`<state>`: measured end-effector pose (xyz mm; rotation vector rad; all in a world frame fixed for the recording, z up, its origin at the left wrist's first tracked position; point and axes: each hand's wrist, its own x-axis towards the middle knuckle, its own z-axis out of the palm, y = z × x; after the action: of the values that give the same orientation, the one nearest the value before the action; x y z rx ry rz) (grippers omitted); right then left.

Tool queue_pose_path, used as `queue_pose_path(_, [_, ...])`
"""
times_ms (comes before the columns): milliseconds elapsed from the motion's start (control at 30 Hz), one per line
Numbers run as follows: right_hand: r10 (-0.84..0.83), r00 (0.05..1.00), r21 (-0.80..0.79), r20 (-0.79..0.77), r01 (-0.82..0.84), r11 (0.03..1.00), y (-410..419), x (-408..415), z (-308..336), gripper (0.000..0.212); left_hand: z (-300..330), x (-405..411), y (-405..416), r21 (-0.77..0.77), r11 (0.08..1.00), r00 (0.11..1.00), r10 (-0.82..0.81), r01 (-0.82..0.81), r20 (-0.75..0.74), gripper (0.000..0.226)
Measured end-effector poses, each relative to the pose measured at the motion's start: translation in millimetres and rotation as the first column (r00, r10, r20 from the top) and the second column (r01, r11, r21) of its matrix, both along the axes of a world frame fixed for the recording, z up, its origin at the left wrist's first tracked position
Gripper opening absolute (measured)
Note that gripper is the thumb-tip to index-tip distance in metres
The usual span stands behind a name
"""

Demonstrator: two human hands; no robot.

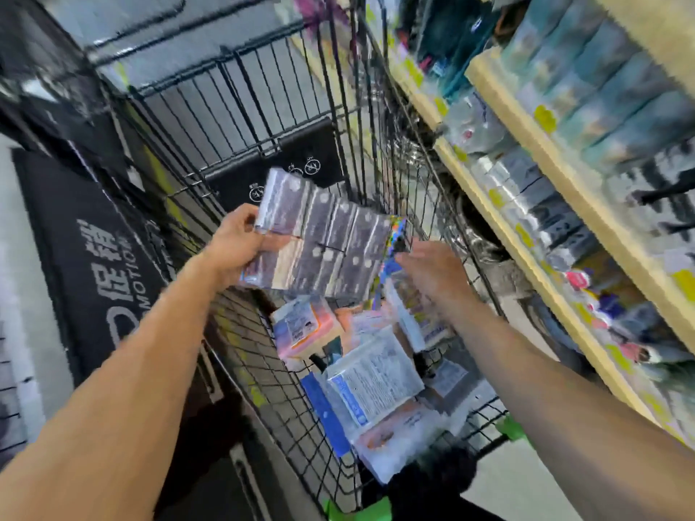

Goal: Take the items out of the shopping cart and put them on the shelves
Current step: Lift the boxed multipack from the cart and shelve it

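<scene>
Plastic-wrapped, the wide multipack (319, 238) is hanging above the shopping cart (286, 374), over its far end. The left hand (237, 246) is gripping the pack's left edge, thumb on top. The right hand (432, 272) is reaching in with fingers spread, just beside the pack's right edge and holding nothing. Supporting that free edge should be keeping the pack level while swinging toward the shelves (526, 204) beyond the cart's right side.

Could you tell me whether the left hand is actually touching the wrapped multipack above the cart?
Touching. The head view shows the left hand gripping the left end of the wrapped multipack, thumb on its face and fingers curled behind it.
</scene>
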<state>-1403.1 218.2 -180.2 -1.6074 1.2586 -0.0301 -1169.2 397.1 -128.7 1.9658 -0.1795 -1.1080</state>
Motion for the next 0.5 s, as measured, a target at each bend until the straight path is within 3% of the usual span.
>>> queue_pose_path(67, [0.020, 0.999, 0.019, -0.044, -0.020, 1.000, 4, -19, 13, 0.028, 37, 2, 3, -0.034, 0.995, 0.995, -0.095, 0.095, 0.003, 0.038])
queue_pose_path(200, [-0.173, 0.977, 0.227, 0.121, 0.143, 0.963, 28, -65, 51, 0.055, 127, -18, -7, -0.146, 0.945, 0.955, -0.297, 0.292, -0.012, 0.053])
queue_pose_path(267, [-0.277, 0.935, 0.327, 0.221, 0.196, 0.924, 41, -90, 72, 0.032, 161, -36, -13, -0.190, 0.911, 0.927, -0.375, 0.366, -0.012, 0.060])
queue_pose_path(333, [-0.375, 0.864, 0.395, 0.336, 0.233, 0.889, 47, -113, 90, 0.015, 184, -55, -25, -0.232, 0.892, 0.918, -0.397, 0.389, 0.009, 0.047])
queue_pose_path(367, [-0.398, 0.844, 0.377, 0.361, 0.258, 0.889, 48, -120, 99, 0.007, 191, -63, -31, -0.239, 0.893, 0.921, -0.388, 0.382, 0.023, 0.042])
queue_pose_path(433, [-0.437, 0.809, 0.318, 0.393, 0.326, 0.890, 48, -150, 117, 0.013, 205, -90, -46, -0.255, 0.886, 0.921, -0.386, 0.388, 0.062, 0.035])
queue_pose_path(500, [-0.455, 0.788, 0.191, 0.414, 0.414, 0.890, 44, -183, 133, 0.023, 214, -123, -61, -0.254, 0.883, 0.919, -0.380, 0.394, 0.106, 0.045])
